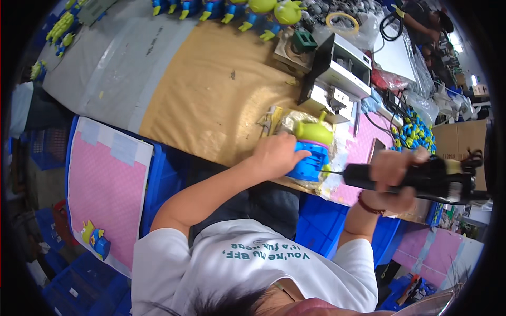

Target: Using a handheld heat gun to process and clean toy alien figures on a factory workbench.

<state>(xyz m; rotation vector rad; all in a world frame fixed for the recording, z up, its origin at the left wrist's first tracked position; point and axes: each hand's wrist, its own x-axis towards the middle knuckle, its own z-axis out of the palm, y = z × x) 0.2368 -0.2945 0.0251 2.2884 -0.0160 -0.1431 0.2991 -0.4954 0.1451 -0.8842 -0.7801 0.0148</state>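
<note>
A toy figure (pixel 311 160) with a green head and a blue body lies at the bench's near edge, its blue back with openings facing up. My left hand (pixel 276 155) is closed on the figure's side, with the thumb across the blue body. In my right hand (pixel 391 176), slightly blurred, is a black electric screwdriver (pixel 363 175) held sideways. Its thin bit points left, and the tip meets or nearly meets the lower right of the blue back; exact contact I cannot tell.
Several finished-looking green and blue figures (pixel 232 9) line the far edge. A white box-shaped device (pixel 342 66) stands beyond the toy. Small blue and green parts (pixel 416 129) are heaped at right. A pink-covered board (pixel 108 189) with one figure (pixel 96 241) lies at left.
</note>
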